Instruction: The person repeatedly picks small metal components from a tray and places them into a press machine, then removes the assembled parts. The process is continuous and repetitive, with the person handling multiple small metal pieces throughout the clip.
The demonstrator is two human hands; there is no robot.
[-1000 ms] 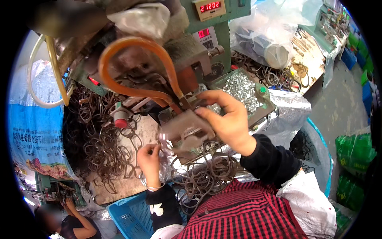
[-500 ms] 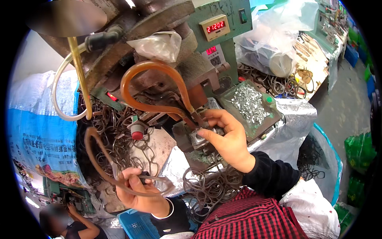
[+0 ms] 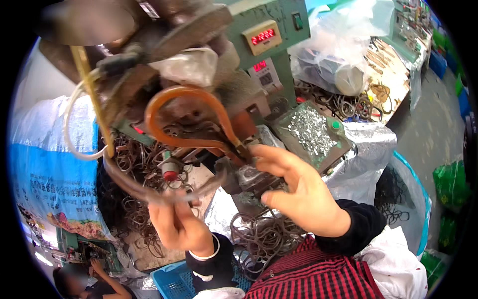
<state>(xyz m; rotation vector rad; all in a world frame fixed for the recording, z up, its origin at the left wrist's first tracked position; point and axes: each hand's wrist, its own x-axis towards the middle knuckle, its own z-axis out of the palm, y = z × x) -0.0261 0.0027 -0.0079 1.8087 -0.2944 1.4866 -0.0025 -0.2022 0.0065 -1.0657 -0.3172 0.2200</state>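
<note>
The left hand (image 3: 181,230) pinches a blurred brown strip (image 3: 130,185) left of centre, apparently not yet in the mid-frame metal fixture (image 3: 250,176) beside the spread right hand (image 3: 302,195); what is finished is unclear.

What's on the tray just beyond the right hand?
Silvery bits lie heaped on the tray. Whatever is beneath the heap is covered and can't be seen.
</note>
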